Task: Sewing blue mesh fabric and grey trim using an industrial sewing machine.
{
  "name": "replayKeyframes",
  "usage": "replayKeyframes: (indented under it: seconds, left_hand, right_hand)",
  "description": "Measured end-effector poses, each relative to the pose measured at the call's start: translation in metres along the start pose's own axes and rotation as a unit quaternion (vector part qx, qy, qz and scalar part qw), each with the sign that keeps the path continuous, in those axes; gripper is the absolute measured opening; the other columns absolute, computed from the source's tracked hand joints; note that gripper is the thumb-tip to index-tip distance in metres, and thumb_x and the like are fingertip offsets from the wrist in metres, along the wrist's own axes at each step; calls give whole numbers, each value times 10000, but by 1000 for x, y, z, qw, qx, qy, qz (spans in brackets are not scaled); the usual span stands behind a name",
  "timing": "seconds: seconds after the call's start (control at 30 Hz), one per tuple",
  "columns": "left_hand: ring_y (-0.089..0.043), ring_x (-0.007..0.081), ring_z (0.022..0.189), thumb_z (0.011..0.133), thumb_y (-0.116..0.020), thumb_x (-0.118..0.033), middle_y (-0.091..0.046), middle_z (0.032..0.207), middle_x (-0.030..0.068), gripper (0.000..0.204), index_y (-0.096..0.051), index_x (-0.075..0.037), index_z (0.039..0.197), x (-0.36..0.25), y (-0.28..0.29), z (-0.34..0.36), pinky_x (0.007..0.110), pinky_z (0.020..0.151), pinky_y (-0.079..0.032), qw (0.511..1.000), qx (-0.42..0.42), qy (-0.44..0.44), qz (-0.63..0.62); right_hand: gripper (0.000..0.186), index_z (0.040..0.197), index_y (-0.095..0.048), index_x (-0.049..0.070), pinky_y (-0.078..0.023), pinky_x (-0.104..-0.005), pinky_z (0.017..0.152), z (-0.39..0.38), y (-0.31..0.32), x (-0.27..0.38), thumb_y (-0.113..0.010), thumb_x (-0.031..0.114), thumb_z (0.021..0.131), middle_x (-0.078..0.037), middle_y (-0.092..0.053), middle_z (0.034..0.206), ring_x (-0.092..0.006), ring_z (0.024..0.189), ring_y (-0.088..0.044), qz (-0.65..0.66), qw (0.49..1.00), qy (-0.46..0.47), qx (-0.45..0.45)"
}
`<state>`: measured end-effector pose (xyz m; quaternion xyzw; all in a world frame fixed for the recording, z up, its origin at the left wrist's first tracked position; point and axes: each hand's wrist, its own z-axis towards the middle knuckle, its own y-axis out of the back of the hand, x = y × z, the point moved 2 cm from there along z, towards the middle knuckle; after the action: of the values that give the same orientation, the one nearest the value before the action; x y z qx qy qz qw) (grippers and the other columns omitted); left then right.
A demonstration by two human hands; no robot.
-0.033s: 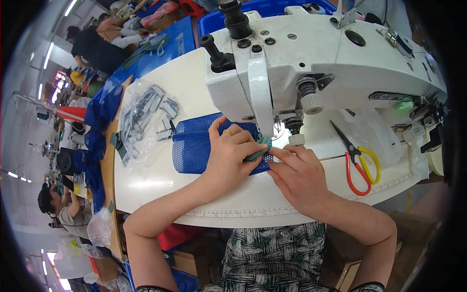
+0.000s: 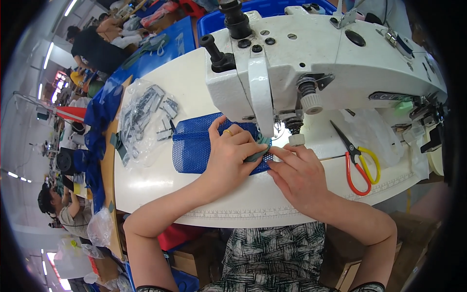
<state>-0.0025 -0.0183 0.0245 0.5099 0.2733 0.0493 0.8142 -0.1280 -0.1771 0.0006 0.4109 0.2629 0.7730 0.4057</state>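
A piece of blue mesh fabric (image 2: 191, 146) lies flat on the white table under the sewing machine's head. My left hand (image 2: 228, 155) rests over it, thumb and fingers closed on a grey-green fabric strip (image 2: 256, 155) at the mesh's right end. Close by, my right hand (image 2: 301, 177) has its fingertips pressed together at the strip's right edge, beside the needle area. The white sewing machine (image 2: 292, 58) stands right behind both hands, and its lamp lights the spot. The strip's lower part is hidden by my fingers.
Scissors (image 2: 357, 160) with red and yellow handles lie right of my right hand. A clear plastic bag (image 2: 141, 121) of grey labels sits at the left. A printed ruler (image 2: 253, 214) runs along the table's front edge. Other people (image 2: 73, 209) work at the far left.
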Motion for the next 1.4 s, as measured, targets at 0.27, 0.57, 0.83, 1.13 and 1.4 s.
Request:
replayKeyframes:
  seconds: [0.27,0.57,0.83,1.13,1.4]
  left_hand:
    - [-636,205,977,784,-810,-134,-677,868,-18,127,-821,-135,911,-7,0,2,648,1141,-268,999,-4,-36,21]
    - [-682,277,1082,782,-755,-19,-685,971,41,280,-806,-124,1037,-18,1,4,593,1042,-327,985,88,-102,112]
    - [-669,273,1083,746,-779,4,-677,988,40,333,-784,-130,1051,-9,-3,-2,669,1136,-235,992,39,-72,92]
    - [-645,275,1102,768,-732,24,-649,1026,36,346,-781,-99,1088,-17,-3,-6,644,1127,-265,990,41,-92,98]
    - [-651,261,1119,758,-730,22,-674,1071,32,360,-780,-101,1093,-14,0,-6,623,1127,-276,992,42,-92,76]
  right_hand:
    - [220,1033,-733,43,-501,-400,859,1,3,0,-773,110,827,-82,-692,1239,-266,1141,-611,0,1000,-2,-2]
    - [195,991,-714,63,-485,-392,780,1,3,-1,-785,99,813,-50,-589,990,-253,941,-567,40,999,-35,5]
    - [189,991,-724,61,-486,-384,762,0,1,-1,-784,95,815,-47,-597,991,-242,942,-574,38,999,-26,2]
    - [207,975,-712,81,-496,-383,762,0,1,-1,-780,90,780,-44,-581,971,-237,937,-575,19,1000,-22,3]
    - [195,972,-711,86,-480,-386,745,2,3,1,-778,100,789,-45,-582,962,-240,929,-571,8,1000,-22,9]
